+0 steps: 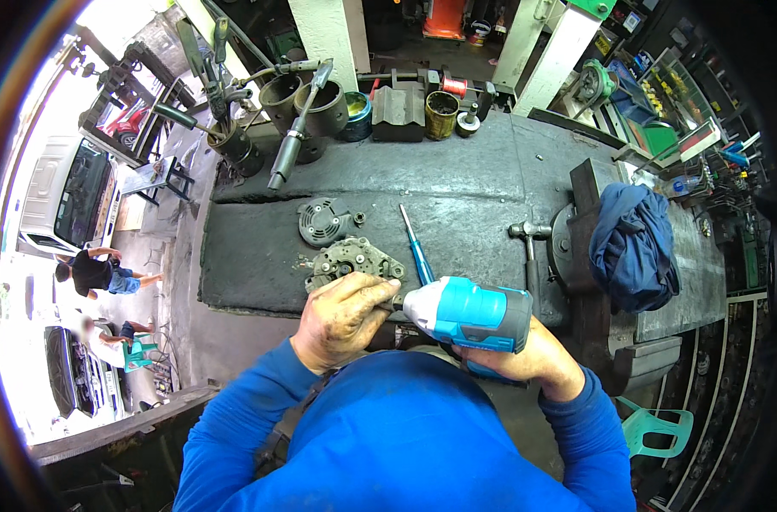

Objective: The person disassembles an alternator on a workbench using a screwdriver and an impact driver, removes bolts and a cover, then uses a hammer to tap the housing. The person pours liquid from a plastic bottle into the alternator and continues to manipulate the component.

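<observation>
R hand (529, 357) gripped drill (478, 314); L hand (341, 314) nr-closed at its tip, hold unclear. Screwdriver (417, 249) lay on worktop (482, 243) w/ housing (354, 255).

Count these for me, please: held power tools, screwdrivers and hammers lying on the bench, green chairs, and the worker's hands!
Power tool: 1
Screwdriver: 1
Hammer: 1
Green chairs: 2, one at the far left, one at the lower right
Hands: 2, left hand and right hand
Total: 7
</observation>
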The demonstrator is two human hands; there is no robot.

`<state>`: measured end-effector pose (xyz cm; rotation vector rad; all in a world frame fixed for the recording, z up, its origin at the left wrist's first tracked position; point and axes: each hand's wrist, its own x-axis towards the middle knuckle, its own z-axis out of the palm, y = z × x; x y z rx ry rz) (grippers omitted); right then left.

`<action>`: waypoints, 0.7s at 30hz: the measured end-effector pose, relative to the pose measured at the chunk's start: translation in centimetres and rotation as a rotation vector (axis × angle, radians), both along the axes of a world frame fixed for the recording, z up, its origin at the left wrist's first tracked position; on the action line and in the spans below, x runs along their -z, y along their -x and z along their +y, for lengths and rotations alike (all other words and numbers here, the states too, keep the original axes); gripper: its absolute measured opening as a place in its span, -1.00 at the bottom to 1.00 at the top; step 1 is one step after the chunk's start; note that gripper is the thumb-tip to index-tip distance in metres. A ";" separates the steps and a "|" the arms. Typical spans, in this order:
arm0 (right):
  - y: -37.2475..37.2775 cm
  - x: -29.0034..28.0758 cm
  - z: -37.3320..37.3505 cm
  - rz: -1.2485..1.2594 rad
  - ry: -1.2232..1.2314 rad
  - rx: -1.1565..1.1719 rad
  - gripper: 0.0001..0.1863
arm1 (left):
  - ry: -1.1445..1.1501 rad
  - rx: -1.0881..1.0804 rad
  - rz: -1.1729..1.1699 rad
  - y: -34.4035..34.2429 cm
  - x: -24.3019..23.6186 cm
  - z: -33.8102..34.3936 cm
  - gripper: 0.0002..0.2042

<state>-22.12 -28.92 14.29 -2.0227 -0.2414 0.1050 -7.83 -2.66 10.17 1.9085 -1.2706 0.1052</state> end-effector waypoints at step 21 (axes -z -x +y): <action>3.4 1.3 -0.1 0.141 -0.327 0.249 -0.20 | -0.235 0.414 0.504 -1.2 -1.8 -1.4 -0.66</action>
